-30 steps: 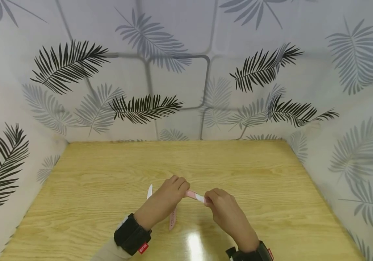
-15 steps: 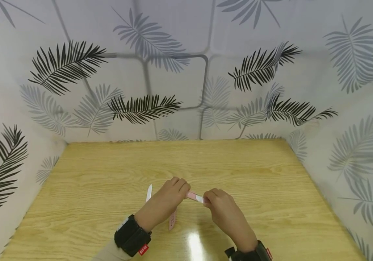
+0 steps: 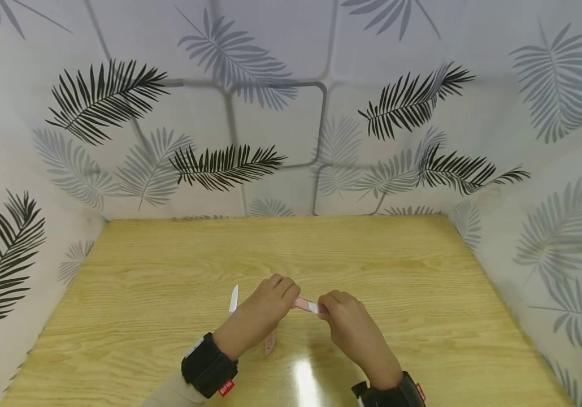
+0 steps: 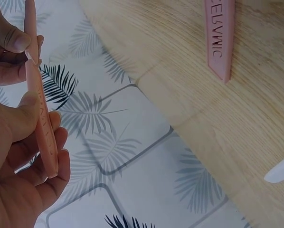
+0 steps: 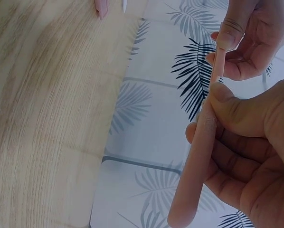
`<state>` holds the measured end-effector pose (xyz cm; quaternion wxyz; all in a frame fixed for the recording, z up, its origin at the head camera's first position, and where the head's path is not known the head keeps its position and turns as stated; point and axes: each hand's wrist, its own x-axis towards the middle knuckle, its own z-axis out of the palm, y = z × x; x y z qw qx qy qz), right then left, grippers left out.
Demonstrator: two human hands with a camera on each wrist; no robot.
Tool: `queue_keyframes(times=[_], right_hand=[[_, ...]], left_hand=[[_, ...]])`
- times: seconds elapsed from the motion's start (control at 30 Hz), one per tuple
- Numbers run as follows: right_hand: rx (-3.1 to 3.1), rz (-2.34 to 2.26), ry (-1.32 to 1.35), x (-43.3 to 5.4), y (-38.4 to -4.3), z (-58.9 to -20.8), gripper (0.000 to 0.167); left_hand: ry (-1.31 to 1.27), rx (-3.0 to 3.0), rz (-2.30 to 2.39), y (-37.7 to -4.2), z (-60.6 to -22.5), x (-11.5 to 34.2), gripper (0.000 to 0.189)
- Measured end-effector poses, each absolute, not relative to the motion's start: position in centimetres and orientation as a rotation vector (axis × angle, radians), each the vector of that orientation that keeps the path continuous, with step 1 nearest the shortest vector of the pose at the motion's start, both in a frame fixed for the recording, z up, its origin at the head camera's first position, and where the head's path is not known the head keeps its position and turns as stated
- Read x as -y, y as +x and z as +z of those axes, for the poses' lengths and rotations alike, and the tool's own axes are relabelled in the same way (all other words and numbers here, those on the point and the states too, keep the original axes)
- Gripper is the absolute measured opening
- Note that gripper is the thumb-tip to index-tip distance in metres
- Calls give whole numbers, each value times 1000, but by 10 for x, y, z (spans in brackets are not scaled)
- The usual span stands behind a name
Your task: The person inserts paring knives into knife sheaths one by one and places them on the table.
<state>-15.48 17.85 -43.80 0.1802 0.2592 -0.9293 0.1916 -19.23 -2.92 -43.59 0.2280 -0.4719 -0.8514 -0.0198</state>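
Pink knife [image 3: 303, 303], 1x, above table [image 3: 423, 316], gripped between our left hand [image 3: 269, 302] and right hand [image 3: 344, 319]; on table: 1 white blade [image 3: 234, 298], 1 lettered piece [image 3: 269, 343].

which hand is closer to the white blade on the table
Left. In the head view, the left hand is beside the white blade, on its right; the right hand is farther to the right.

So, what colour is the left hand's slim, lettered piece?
The lettered piece is pink, clearest in the left wrist view.
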Motion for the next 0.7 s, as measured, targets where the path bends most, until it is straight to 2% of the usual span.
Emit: queue_keyframes(times=[0.7], right_hand=[[2615, 542, 760, -174, -156, -438, 17]], left_hand=[[-1292, 2355, -8, -189, -440, 27, 41]])
